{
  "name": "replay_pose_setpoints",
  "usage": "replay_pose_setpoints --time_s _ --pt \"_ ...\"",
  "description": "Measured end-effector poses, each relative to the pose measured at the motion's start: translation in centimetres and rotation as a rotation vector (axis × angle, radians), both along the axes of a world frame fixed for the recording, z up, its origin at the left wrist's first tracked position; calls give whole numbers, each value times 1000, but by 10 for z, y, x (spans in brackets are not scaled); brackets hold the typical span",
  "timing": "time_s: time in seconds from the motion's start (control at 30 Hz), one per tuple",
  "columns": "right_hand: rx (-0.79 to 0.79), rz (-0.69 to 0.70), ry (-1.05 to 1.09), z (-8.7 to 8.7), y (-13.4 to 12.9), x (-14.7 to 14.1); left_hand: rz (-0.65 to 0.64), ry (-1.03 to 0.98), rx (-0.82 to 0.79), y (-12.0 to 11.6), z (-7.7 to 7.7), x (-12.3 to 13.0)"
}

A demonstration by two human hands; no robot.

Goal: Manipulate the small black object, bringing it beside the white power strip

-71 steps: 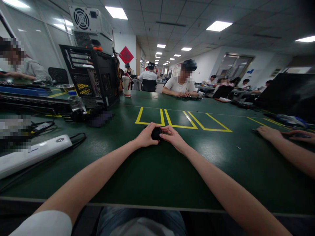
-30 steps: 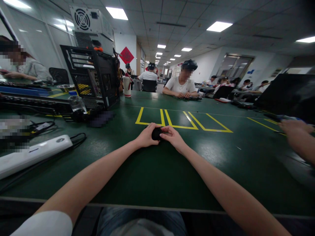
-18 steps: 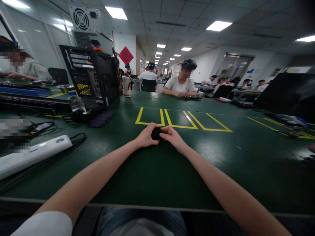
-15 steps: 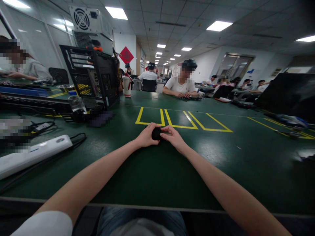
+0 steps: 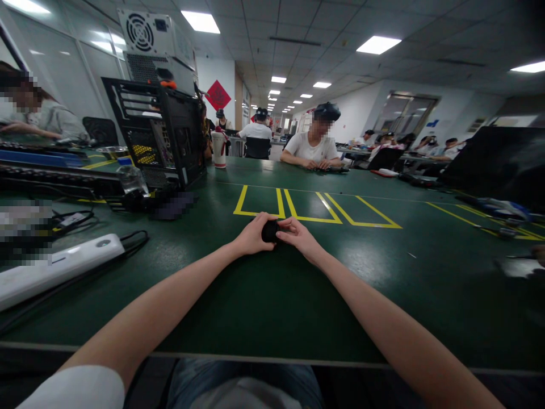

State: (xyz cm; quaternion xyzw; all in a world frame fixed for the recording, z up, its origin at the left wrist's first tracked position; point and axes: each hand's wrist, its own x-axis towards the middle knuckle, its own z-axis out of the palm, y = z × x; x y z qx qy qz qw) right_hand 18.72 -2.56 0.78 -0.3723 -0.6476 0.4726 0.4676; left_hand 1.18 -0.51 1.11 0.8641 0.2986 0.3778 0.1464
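Note:
A small black object [image 5: 269,232] is between my two hands, just in front of the yellow tape marks on the green table [image 5: 264,307]. Its rounded side shows, but its exact kind cannot be made out. My left hand [image 5: 254,234] is wrapped round it from the left, thumb below and fingers over the top. From the right, my right hand [image 5: 298,237] has thumb and fingers pinched together at the object's edge. Whatever lies between those right fingertips is hidden.
Yellow tape outlines [image 5: 313,220] mark the table beyond my hands. On the left stand an open black computer case [image 5: 164,136], a white power strip [image 5: 63,267] with cables, and a clear bottle [image 5: 131,177]. A paper cup [image 5: 219,150] stands farther back. Across the table sits a co-worker [image 5: 313,145].
My hands and the black object stay almost in place. At the far right edge, a blurred shape and a shiny item have shifted slightly.

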Motion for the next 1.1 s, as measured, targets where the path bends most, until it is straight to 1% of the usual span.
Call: replay_pose_setpoints --time_s 0.1,0.17,0.3,0.43,0.57,0.67,0.8,0.9,1.1 --pt "18 -48 -9 1 0 -1 -2 1 4 0 0 0" --pt "9 -55 -23 0 1 -1 -2 1 6 0 0 0" --pt "1 -19 -34 -2 4 1 2 -4 -2 2 -1 1" --pt "5 18 14 -2 2 0 -5 -17 -9 2 -2 1" --pt "36 -52 2 -3 2 -2 -14 -16 -16 1 0 0" --pt "34 -74 -20 -5 4 -1 -12 -14 -15 0 0 0" --pt "-14 -22 -20 -5 6 1 -5 -8 -12 1 0 0" --pt "-5 25 8 -4 5 1 -3 -12 -10 1 -1 0" --pt "40 -48 -6 -2 2 -2 -1 2 7 2 -2 -1"
